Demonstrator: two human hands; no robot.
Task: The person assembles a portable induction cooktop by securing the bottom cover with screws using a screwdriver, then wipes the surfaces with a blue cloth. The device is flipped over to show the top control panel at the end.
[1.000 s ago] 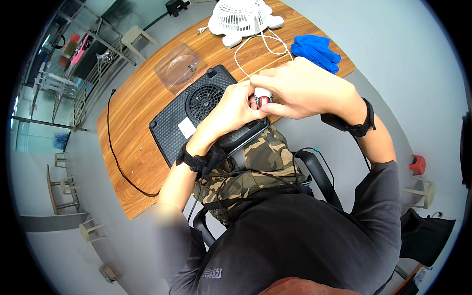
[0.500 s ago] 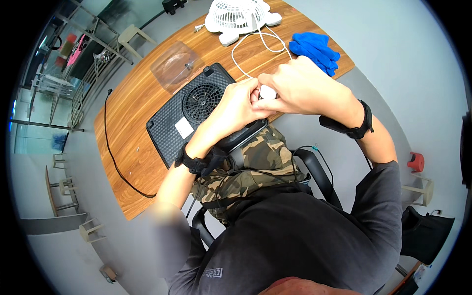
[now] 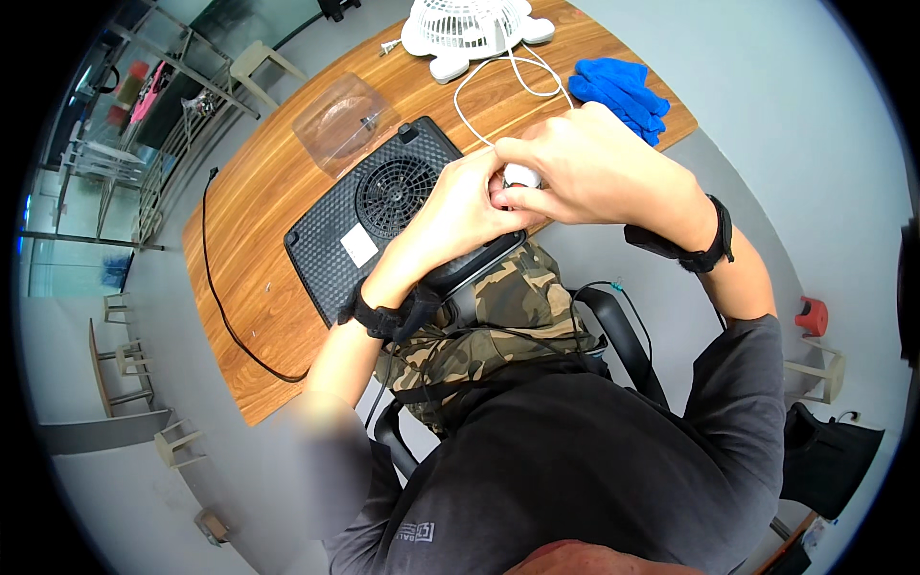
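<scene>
Close together above the right side of the table, both my hands hold a small white rounded piece [image 3: 522,176] with a dark edge. My left hand [image 3: 467,196] has its fingers closed around the left side. From the right, my right hand [image 3: 575,168] grips it with thumb and bent fingers, hiding much of it. A white cable [image 3: 462,113] runs from a white round fan-like housing [image 3: 463,29] and passes behind my hands. Under my left forearm lies a black flat appliance [image 3: 331,225], bottom up, showing a round fan grille [image 3: 394,195] and a white label.
A clear plastic cover [image 3: 331,120] lies beyond the black appliance. A crumpled blue cloth [image 3: 621,96] is at the table's right end. A black cord [image 3: 216,297] trails along the left side of the wooden table [image 3: 244,225]. A chair armrest [image 3: 623,335] stands at my right.
My right-hand fingers have shifted slightly on the white piece, and its dark edge shows differently. The view has moved a little; other things stay put.
</scene>
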